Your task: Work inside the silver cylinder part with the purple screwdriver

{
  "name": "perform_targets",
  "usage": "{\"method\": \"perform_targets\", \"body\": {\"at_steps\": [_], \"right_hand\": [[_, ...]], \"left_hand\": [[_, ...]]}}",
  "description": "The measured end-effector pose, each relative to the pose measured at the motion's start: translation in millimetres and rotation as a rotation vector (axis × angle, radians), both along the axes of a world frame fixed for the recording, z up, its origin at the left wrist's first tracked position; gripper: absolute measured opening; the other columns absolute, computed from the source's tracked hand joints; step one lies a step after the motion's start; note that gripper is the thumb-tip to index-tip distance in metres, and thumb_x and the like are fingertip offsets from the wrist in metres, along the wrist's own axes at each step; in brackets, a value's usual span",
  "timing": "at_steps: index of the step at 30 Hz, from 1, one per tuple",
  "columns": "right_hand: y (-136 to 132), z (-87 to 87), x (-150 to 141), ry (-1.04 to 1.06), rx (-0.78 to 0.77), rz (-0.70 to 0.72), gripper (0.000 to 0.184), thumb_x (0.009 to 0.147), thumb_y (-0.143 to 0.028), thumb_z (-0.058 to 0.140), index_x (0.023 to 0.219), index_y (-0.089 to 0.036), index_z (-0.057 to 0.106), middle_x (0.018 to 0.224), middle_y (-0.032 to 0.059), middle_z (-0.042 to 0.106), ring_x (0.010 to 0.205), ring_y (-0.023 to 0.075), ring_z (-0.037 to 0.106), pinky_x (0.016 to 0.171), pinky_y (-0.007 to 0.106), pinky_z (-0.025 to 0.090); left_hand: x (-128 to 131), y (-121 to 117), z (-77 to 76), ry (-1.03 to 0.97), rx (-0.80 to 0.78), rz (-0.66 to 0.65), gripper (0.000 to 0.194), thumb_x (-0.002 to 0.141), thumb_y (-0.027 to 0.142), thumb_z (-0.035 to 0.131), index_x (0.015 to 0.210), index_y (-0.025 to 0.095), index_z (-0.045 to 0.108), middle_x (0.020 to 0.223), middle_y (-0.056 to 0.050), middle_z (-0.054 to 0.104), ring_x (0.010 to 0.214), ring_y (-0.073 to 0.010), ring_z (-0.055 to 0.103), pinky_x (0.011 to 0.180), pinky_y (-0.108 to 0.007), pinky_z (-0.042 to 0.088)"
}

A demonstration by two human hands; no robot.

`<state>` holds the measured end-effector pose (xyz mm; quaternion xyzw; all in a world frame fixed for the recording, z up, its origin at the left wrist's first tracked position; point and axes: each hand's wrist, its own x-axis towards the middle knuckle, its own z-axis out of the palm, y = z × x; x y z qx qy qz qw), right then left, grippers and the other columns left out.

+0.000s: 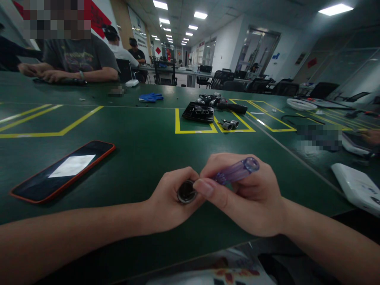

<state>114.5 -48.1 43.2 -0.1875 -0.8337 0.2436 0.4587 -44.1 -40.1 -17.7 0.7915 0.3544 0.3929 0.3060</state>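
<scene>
Starting at the left, we are seeing an orange-edged phone [99,149] lying on the green tabletop [133,130], with a person in a dark T-shirt [80,55] sitting across from us. A blue glove [151,97] is lying farther back. Near the middle, our left hand [172,194] is wrapping around a metal cylinder [186,192] and holding it above the tabletop, its open end facing us. Beyond it, a shiny black packet [198,112] is resting in a yellow-taped box, and small metal parts [228,124] are lying in the next box. Our right hand [249,198] is gripping a purple-handled screwdriver [237,170] between thumb and fingers, its working end seemingly aiming at the cylinder's mouth, though our fingers are hiding the tip. At the far right, a white case [358,186] is lying flat. We are judging the work to be midway: cylinder and tool are already in our hands and meeting, while the work at the mouth is looking unfinished. Whether the metal parts are waiting or finished, we are not managing to tell.
</scene>
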Motion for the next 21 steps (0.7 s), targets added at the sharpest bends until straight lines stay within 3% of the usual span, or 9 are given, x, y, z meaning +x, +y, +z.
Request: {"method": "perform_targets", "body": {"at_steps": [13, 21], "right_hand": [[-0.5, -4.5, 0.7, -0.015, -0.009, -0.006, 0.019, 0.082, -0.012, 0.054, 0.063, -0.01, 0.054, 0.057, 0.0, 0.051, 0.053, 0.0063, 0.047, 0.051, 0.02, 0.038], [-4.6, -5.2, 4.4, -0.082, 0.066, 0.078, 0.008, 0.077, -0.007, 0.054, 0.072, -0.014, 0.056, 0.063, 0.0008, 0.059, 0.058, 0.0094, 0.05, 0.058, 0.024, 0.042]], "left_hand": [[0.2, -0.7, 1.8, 0.042, -0.009, -0.025, 0.015, 0.075, 0.028, 0.057, 0.072, 0.015, 0.052, 0.063, 0.0, 0.057, 0.054, -0.0103, 0.051, 0.05, -0.021, 0.045], [-2.0, 2.1, 2.2, 0.011, 0.041, -0.036, 0.021, 0.072, 0.033, 0.055, 0.062, 0.017, 0.045, 0.056, 0.003, 0.048, 0.05, -0.0093, 0.043, 0.045, -0.021, 0.037]]}}
